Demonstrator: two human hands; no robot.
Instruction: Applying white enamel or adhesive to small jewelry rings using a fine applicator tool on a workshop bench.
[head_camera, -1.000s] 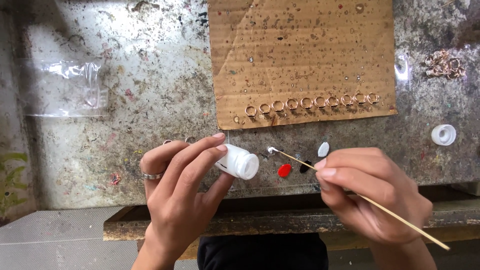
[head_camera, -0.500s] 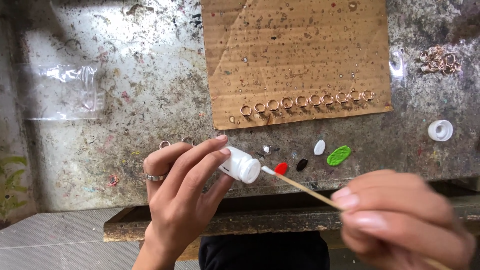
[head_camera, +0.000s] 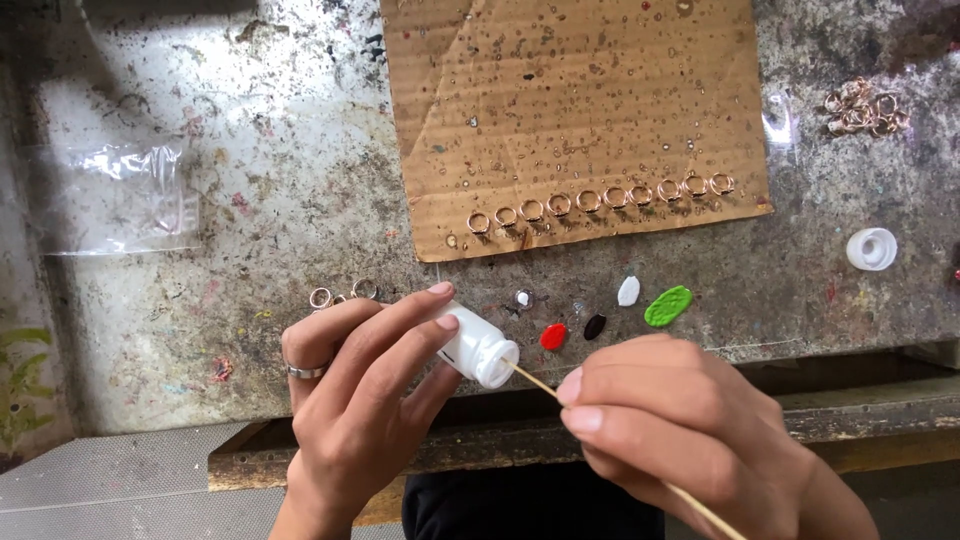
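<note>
My left hand (head_camera: 355, 400) grips a small white bottle (head_camera: 478, 348), tipped on its side with the mouth pointing right. My right hand (head_camera: 680, 430) pinches a thin wooden stick (head_camera: 535, 383); its tip is at or just inside the bottle's mouth. On the worn bench (head_camera: 260, 230) just beyond lie small paint blobs: red (head_camera: 553, 336), black (head_camera: 594, 326), white (head_camera: 628, 291) and green (head_camera: 668, 305). A cardboard sheet (head_camera: 570, 110) further back carries a row of several metal rings (head_camera: 600, 200) along its near edge.
A white bottle cap (head_camera: 871, 249) sits at the right. A pile of loose rings (head_camera: 860, 108) lies at the far right back, and a few rings (head_camera: 340, 294) lie near my left hand. A clear plastic bag (head_camera: 115, 195) lies at the left.
The stick's tip has moved from above the paint blobs to the bottle's mouth. My right hand has drawn nearer the camera, and the bottle has dropped slightly towards the bench's front edge.
</note>
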